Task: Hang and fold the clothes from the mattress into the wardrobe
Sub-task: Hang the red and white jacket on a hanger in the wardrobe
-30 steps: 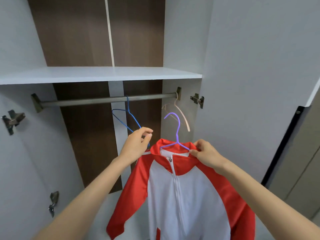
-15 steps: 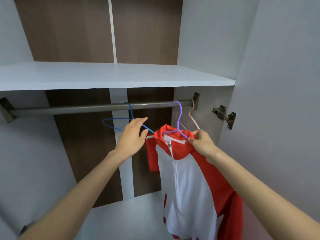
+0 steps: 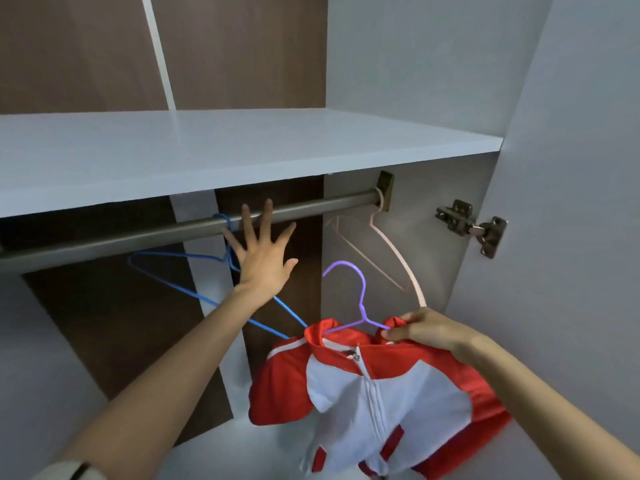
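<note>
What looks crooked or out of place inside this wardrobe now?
The blue hanger on the rail hangs askew: one arm slants steeply down toward the collar of the red and white jacket. The jacket, on a purple hanger pinched by the right hand, bunches below the rail, not yet hung. Nothing looks damaged.

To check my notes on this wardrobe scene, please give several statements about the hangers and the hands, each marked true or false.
1. The purple hanger hooks over the rod. False: its hook is below the rod, free.
2. The left hand is open, fingers spread. True.
3. The right hand grips the red and white jacket at the collar. True.
4. The blue hanger carries a shirt. False: it is bare.
</note>
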Tool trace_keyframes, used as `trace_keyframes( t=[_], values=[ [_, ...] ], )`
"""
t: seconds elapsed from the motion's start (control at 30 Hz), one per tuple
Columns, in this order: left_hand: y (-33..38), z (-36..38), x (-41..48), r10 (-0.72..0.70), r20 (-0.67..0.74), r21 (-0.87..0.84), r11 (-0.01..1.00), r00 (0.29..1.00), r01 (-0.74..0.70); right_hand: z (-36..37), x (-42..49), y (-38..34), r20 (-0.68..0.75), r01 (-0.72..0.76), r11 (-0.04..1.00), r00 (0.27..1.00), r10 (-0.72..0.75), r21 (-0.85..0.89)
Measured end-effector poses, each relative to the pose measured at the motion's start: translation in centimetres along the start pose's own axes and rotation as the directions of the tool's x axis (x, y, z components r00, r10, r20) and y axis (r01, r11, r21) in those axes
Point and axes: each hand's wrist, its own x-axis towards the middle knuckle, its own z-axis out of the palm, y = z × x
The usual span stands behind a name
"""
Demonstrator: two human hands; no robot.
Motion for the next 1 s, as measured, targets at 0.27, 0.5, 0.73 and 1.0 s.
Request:
trace_keyframes(
  t=[0.27, 0.5, 0.73, 1.0],
  values=[
    [-0.4, 0.0, -1.4, -0.018, 0.009, 0.099, 0.995, 1.000, 0.017, -0.1, -1.6, 2.3, 0.033, -0.016, 0.976, 0.999, 0.023, -0.216],
    [-1.0, -0.8, -5.1, -0.103, 0.108, 0.027, 0.995, 0.989, 0.101, 0.5, -2.5, 3.9, 0.004, 0.061, 0.945, 0.998, -0.063, -0.322],
    [-2.6, -2.4, -4.8, -0.094, 0.080, 0.005, 0.996, 0.992, 0.093, 0.0, -1.0, -1.6, -0.241, 0.143, 0.942, 0.945, -0.220, -0.303],
    [-3.2, -2.8, -1.5, -0.058, -0.002, -0.004, 0.998, 0.998, 0.058, -0.2, 2.9, -8.2, -0.501, 0.168, 0.945, 0.814, -0.294, -0.281]
  ],
)
